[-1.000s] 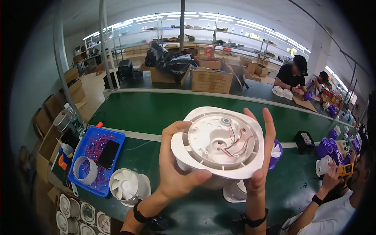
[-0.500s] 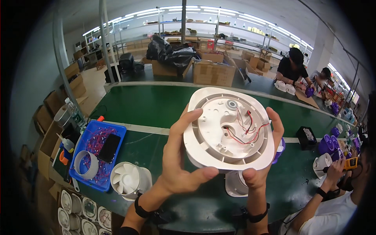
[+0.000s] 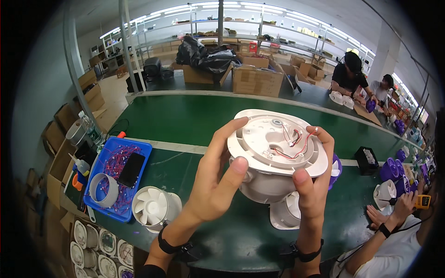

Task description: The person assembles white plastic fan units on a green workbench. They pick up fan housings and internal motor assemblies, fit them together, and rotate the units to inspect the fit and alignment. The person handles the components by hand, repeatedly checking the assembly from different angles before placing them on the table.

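Between my two hands I hold a white plastic fan housing (image 3: 273, 180) above the green table, its flat square-cornered base turned up and tilted. Red and black wires (image 3: 293, 139) lie loose in the round recess of that base. My left hand (image 3: 218, 171) grips its left side, thumb at the near edge. Around the right side wraps my right hand (image 3: 315, 171), thumb also at the near edge. Below it, partly hidden by the housing and my right hand, another white fan unit (image 3: 286, 214) stands on the table. A similar unit with white blades (image 3: 152, 207) stands beside my left forearm.
At left, a blue tray (image 3: 147, 147) holds wires, a black phone (image 3: 131, 169) and a white ring (image 3: 104, 190). A box of white units (image 3: 103, 252) sits lower left. A co-worker's hand (image 3: 404, 206) works at right, near a black bin (image 3: 366, 160) and purple fan parts (image 3: 391, 169).
The housing has tipped so its base is seen more edge-on and its rounded body shows below. My left thumb has moved up onto its near edge.
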{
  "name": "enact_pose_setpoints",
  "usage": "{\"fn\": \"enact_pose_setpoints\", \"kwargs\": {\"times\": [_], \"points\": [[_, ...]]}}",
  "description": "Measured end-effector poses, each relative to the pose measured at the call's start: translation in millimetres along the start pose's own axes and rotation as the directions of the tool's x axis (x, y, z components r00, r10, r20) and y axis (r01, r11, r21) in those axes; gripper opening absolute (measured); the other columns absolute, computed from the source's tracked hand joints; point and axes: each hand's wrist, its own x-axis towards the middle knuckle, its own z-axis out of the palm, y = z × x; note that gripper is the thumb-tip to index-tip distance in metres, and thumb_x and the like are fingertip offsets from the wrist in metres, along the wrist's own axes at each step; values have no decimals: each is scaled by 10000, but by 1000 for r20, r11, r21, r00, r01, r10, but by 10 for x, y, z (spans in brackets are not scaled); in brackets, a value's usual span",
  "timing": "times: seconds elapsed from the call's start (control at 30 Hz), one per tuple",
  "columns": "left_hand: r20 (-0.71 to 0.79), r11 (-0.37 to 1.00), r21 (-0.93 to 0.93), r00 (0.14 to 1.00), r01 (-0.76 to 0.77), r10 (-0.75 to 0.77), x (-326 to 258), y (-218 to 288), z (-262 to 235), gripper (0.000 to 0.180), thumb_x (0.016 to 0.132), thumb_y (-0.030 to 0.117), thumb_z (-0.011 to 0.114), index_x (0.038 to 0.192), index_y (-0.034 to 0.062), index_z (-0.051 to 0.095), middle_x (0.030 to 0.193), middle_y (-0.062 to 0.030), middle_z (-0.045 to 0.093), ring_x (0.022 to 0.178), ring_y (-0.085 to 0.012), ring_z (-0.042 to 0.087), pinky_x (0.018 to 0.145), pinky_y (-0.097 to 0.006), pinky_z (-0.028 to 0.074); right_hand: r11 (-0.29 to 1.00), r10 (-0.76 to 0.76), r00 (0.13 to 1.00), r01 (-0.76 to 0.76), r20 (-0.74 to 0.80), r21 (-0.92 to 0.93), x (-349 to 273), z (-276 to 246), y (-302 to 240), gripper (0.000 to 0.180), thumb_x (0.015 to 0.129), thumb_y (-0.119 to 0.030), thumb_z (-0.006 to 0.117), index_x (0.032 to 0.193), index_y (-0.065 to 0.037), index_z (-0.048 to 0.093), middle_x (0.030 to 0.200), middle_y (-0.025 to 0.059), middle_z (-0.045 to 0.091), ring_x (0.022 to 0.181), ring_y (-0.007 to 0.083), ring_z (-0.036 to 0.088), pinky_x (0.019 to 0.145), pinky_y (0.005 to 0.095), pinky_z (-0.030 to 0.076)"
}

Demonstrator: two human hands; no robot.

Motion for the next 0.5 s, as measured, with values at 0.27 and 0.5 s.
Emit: {"fn": "enact_pose_setpoints", "kwargs": {"times": [0.27,0.5], "points": [[-48,999,2,997,-54,54,-43,-154,61,850,816,196,714,1469,-34,221,1378,-229,438,1287,-288,452,1098,-389,334,993,-102,993,105,64,-47,-30,74,28,961,655,-193,905,1364,-26,279,1312,202,437,1238,279,498,1034,377,446],[-41,1000,15,999,-26,27,-29,-14,50,717,907,222,555,1471,-53,208,1403,-244,409,1312,-292,427,1114,-383,307,982,-164,981,172,107,-72,-9,24,39,984,635,-203,918,1360,-19,279,1311,207,438,1232,280,502,1021,373,447]]}}
